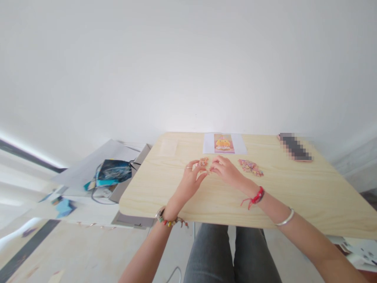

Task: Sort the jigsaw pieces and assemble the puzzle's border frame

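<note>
nearest the camera, two knees in grey trousers (226,255) are sitting under the near edge of the counter (294,196). both forearms are reaching over that edge; a beaded bracelet (169,221) is circling the left wrist, a red cord (255,197) and a silver bangle (285,219) the right arm. the left hand (191,179) and the right hand (225,169) are meeting at mid-counter, fingertips pinched together over a small cluster of coloured beads (203,161). the left hand is touching this cluster; what exactly each hand is pinching is too small to tell. just right of the right hand a loose pile of beads (250,166) is lying straight on the wood, in no dish or tray. farther back a printed sheet (224,143) with an orange figure is lying flat near the far edge, and a phone (294,147) is resting at the far right corner. the wood to the right and along the near edge is lying bare, giving the arms room. to the left, off the counter, a dark blue bag (113,172) is sitting on a lower grey surface (88,167).
</note>
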